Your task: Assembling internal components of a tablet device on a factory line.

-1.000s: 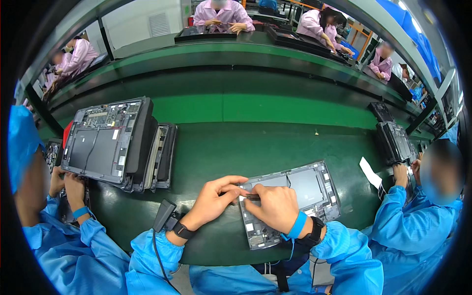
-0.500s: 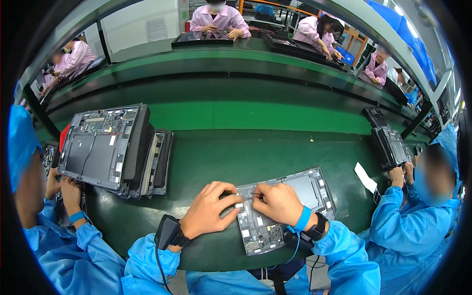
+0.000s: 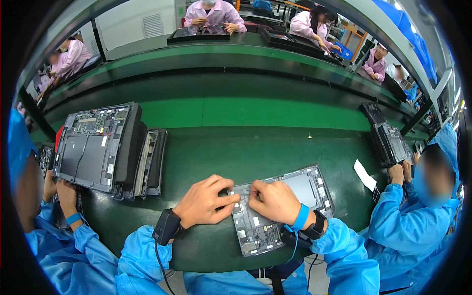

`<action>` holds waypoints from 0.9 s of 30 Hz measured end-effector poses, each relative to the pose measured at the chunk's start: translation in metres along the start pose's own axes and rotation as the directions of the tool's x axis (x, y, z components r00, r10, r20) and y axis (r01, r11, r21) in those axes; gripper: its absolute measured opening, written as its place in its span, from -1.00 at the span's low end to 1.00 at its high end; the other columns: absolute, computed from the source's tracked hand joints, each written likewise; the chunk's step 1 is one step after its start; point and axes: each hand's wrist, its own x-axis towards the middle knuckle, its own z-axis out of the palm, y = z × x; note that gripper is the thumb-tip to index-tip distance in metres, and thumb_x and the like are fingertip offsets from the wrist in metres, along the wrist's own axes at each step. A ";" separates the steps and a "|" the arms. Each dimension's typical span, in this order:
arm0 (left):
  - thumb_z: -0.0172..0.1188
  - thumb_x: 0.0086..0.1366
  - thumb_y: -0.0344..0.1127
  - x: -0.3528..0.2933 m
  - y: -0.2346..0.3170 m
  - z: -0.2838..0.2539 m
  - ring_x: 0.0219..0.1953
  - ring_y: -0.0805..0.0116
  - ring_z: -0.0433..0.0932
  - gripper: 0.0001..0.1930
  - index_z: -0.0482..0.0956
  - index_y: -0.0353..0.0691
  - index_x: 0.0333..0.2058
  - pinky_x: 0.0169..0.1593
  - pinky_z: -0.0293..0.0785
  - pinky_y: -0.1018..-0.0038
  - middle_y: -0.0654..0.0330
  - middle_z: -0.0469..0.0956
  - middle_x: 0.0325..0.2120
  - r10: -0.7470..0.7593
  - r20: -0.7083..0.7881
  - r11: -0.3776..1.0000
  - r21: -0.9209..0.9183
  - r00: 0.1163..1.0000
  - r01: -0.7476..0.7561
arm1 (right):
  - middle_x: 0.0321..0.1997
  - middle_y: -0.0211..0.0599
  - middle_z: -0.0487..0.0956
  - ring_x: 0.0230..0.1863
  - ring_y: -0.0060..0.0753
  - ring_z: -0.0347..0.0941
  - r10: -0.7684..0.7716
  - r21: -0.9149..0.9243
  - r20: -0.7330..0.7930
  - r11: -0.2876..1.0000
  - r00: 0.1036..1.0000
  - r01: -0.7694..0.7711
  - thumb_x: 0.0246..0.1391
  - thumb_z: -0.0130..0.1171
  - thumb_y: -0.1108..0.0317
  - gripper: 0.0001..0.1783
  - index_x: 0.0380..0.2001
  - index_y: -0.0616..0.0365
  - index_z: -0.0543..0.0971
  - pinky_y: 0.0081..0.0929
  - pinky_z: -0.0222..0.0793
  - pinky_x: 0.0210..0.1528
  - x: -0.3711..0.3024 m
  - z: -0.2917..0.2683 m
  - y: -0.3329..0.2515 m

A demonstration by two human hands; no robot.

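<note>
On the green bench before me lies an opened flat device chassis [image 3: 305, 189], dark grey, with a circuit board along its near side; it looks like a tablet or thin laptop base. My left hand [image 3: 206, 200] is at its left edge, fingers bent, with the fingertips and thumb apparently gripping that edge. Over the chassis's left middle, my right hand [image 3: 278, 201] is closed in a pinch. Whatever is between those fingers is hidden or too small to make out. Both wrists carry black devices, and a blue strap circles the right one.
A stack of similar opened chassis [image 3: 93, 147] stands at left on the bench [image 3: 206, 147]. A white slip [image 3: 365, 175] lies at right. Blue-sleeved co-workers sit on both sides, the right one handling another stack [image 3: 391, 142]. People in pink work beyond a raised ledge.
My left hand has shifted slightly left along with the view. The right hand stays over the chassis, its pinch a little further left and tighter-looking. The chassis has barely moved.
</note>
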 end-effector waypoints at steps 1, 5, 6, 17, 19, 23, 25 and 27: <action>0.32 0.03 -0.30 0.001 0.000 0.000 -0.19 0.15 0.51 -0.74 0.69 -0.03 -0.23 -0.17 0.52 0.31 0.17 0.50 -0.21 0.001 0.004 1.000 0.000 1.000 -0.001 | -0.57 -0.05 0.57 -0.48 0.11 0.53 -0.006 -0.022 -0.011 1.000 1.000 0.005 0.08 0.15 0.27 -0.81 -0.44 0.19 0.57 -0.06 0.46 -0.39 0.001 -0.001 -0.001; 0.31 0.04 -0.31 -0.001 0.000 -0.001 -0.17 0.16 0.49 -0.78 0.71 -0.04 -0.27 -0.16 0.51 0.30 0.15 0.47 -0.19 -0.082 0.014 0.995 -0.059 0.997 0.083 | -0.54 -0.05 0.52 -0.46 0.06 0.48 -0.094 0.117 -0.316 0.984 0.944 0.137 0.20 0.08 0.26 -0.74 -0.41 0.25 0.57 -0.12 0.42 -0.37 0.011 -0.012 -0.012; 0.31 0.05 -0.31 0.000 0.000 0.000 -0.15 0.16 0.48 -0.80 0.71 -0.04 -0.29 -0.16 0.51 0.30 0.15 0.47 -0.18 -0.096 0.010 0.993 -0.071 0.995 0.096 | -0.54 -0.06 0.48 -0.47 0.04 0.44 -0.182 0.155 -0.375 0.954 0.909 0.255 0.24 0.05 0.27 -0.72 -0.39 0.27 0.58 -0.14 0.40 -0.38 0.013 -0.014 -0.014; 0.33 0.04 -0.31 -0.002 0.001 -0.001 -0.14 0.15 0.46 -0.81 0.73 -0.02 -0.30 -0.14 0.48 0.30 0.16 0.47 -0.19 -0.082 -0.023 0.995 -0.055 0.996 0.081 | -0.37 -0.26 0.71 -0.42 -0.57 0.60 -0.027 0.642 0.157 0.762 0.987 -0.081 0.20 0.23 0.38 -0.79 -0.15 0.24 0.66 -0.58 0.53 -0.32 0.008 -0.013 0.016; 0.33 0.03 -0.31 -0.001 0.001 -0.002 -0.14 0.15 0.46 -0.81 0.73 -0.02 -0.31 -0.14 0.48 0.31 0.16 0.47 -0.20 -0.083 -0.020 0.995 -0.055 0.996 0.081 | -0.40 -0.25 0.71 -0.41 -0.56 0.61 -0.056 0.655 0.154 0.754 0.986 -0.059 0.19 0.25 0.37 -0.80 -0.18 0.24 0.68 -0.57 0.53 -0.32 0.005 -0.010 0.019; 0.33 0.04 -0.30 0.001 0.001 -0.002 -0.13 0.13 0.46 -0.80 0.72 -0.01 -0.29 -0.13 0.48 0.28 0.15 0.48 -0.18 -0.080 -0.015 0.995 -0.060 0.997 0.079 | -0.39 -0.19 0.71 -0.39 -0.47 0.64 -0.162 0.562 0.060 0.821 0.985 0.100 0.16 0.27 0.35 -0.80 -0.22 0.24 0.69 -0.51 0.53 -0.32 0.008 -0.007 0.019; 0.33 0.03 -0.31 0.001 0.000 -0.002 -0.13 0.12 0.45 -0.81 0.73 -0.01 -0.31 -0.11 0.47 0.28 0.16 0.47 -0.19 -0.086 -0.019 0.994 -0.069 0.996 0.085 | -0.37 -0.20 0.71 -0.36 -0.51 0.64 -0.163 0.547 0.077 0.831 0.984 0.095 0.16 0.26 0.37 -0.80 -0.21 0.25 0.69 -0.54 0.54 -0.29 0.010 -0.008 0.020; 0.32 0.05 -0.28 0.001 0.000 -0.003 -0.12 0.12 0.47 -0.79 0.71 0.00 -0.28 -0.13 0.49 0.28 0.14 0.49 -0.18 -0.070 -0.012 0.996 -0.050 0.997 0.069 | -0.35 -0.22 0.71 -0.33 -0.55 0.64 -0.165 0.531 0.092 0.842 0.982 0.092 0.16 0.26 0.39 -0.80 -0.19 0.26 0.69 -0.57 0.55 -0.27 0.010 -0.008 0.020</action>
